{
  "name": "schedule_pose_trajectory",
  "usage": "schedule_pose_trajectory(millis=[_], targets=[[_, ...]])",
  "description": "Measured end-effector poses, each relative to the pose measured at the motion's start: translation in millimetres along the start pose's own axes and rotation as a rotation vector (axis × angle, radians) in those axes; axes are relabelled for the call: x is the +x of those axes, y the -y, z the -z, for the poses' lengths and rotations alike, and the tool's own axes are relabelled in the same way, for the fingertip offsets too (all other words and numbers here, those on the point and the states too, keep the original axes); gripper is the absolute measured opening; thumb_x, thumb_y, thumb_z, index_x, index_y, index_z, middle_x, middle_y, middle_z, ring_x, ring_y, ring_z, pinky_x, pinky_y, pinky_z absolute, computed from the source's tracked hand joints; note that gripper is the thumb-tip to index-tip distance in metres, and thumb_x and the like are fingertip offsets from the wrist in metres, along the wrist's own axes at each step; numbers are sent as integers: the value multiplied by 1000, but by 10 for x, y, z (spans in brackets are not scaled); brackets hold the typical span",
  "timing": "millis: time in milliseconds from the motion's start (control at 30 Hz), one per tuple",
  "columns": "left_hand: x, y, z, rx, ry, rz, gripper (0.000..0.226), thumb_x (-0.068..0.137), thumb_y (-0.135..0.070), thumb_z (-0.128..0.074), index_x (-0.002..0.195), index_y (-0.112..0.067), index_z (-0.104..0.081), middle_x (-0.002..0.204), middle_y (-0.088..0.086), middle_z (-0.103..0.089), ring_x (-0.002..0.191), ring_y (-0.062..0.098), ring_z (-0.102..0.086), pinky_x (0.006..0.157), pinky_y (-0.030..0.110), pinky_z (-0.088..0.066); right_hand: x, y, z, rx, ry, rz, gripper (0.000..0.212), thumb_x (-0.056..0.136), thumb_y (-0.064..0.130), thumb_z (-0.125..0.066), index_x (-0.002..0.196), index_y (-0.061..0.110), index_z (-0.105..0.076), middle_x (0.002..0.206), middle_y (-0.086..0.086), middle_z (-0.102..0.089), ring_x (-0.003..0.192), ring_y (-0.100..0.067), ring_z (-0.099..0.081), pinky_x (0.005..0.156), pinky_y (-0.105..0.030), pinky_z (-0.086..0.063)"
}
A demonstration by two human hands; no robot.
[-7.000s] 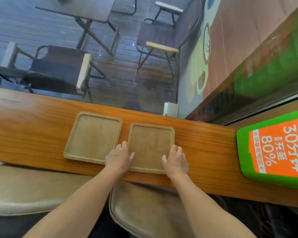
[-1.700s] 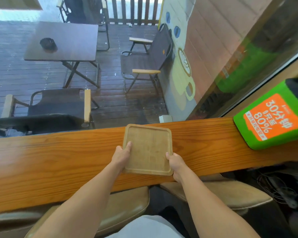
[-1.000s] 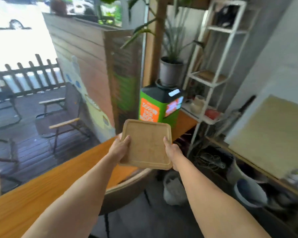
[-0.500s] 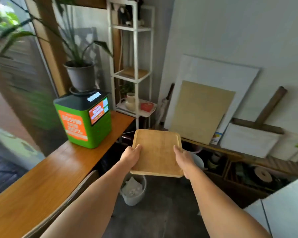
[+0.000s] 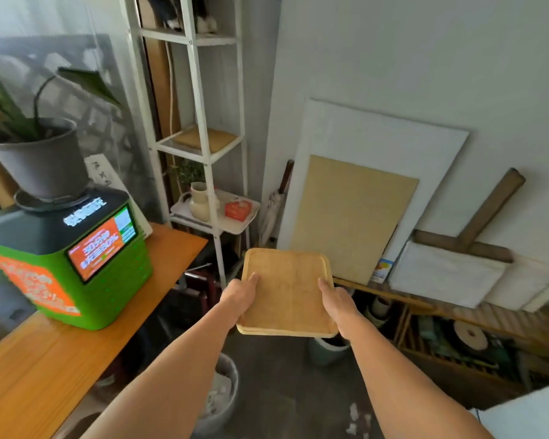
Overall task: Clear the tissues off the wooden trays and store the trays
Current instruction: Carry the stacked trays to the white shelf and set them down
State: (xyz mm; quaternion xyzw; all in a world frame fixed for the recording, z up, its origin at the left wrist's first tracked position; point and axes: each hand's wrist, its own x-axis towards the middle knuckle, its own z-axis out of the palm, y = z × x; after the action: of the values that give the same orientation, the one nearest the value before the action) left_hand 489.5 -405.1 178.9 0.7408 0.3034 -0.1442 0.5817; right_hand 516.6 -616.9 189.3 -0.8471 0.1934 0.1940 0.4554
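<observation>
Two stacked wooden trays (image 5: 287, 289) hang in the air in front of me, roughly level, with no tissues on them. My left hand (image 5: 240, 293) grips their left edge, thumb on top. My right hand (image 5: 338, 301) grips the right edge the same way. A white metal shelf rack (image 5: 203, 122) stands ahead and to the left; another wooden tray (image 5: 217, 139) lies on its middle shelf.
An orange wooden counter (image 5: 61, 353) runs along the left with a green charging kiosk (image 5: 67, 264) and a potted plant (image 5: 35, 160) on it. A waste bin (image 5: 219, 397) with tissues stands on the floor below. Boards (image 5: 352, 213) lean on the wall; a low slatted rack (image 5: 457, 340) is at right.
I stacked the two trays on the counter, lifted them with both hands and turned right, away from the window. The shelf rack is now closer and more central.
</observation>
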Motion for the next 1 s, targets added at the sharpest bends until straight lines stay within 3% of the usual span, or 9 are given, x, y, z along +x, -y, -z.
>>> schedule_pose_trajectory(millis=[167, 433, 600, 800, 1000], targets=[[693, -644, -247, 57, -15, -29, 68, 96, -60, -39, 142, -9, -43, 132, 13, -56, 117, 32, -55, 102, 43, -43, 854, 431, 277, -56, -28, 37, 74, 100, 58, -27, 148, 2, -37, 153, -17, -40, 140, -35, -36, 118, -51, -20], [1616, -1401, -636, 80, -86, 9, 67, 95, -60, -43, 137, -7, -48, 123, 12, -60, 109, 31, -59, 98, 43, -48, 2006, 914, 605, 43, 71, 20, 67, 101, 53, -32, 147, 3, -38, 147, -17, -46, 131, -36, -45, 112, -47, -35], [2079, -1895, -864, 6, -179, 37, 67, 96, -57, -45, 138, -5, -47, 122, 12, -60, 109, 31, -59, 97, 44, -49, 2792, 1338, 830, 9, 162, 53, 66, 101, 52, -33, 142, 1, -44, 139, -17, -52, 121, -34, -52, 93, -40, -40], [2425, -2292, -871, -88, -346, 73, 65, 97, -57, -42, 138, -8, -47, 124, 11, -57, 112, 32, -56, 89, 37, -44, 3452, 2036, 891, -104, 250, 165, 70, 101, 53, -32, 145, 0, -40, 146, -17, -46, 129, -35, -47, 102, -41, -38], [2811, -2505, -448, -170, -443, 110, 63, 97, -56, -44, 139, -9, -46, 130, 11, -57, 117, 32, -56, 97, 42, -44, 3797, 2661, 525, -174, 360, 250, 72, 100, 57, -31, 145, 2, -41, 146, -16, -47, 128, -35, -48, 101, -41, -38]])
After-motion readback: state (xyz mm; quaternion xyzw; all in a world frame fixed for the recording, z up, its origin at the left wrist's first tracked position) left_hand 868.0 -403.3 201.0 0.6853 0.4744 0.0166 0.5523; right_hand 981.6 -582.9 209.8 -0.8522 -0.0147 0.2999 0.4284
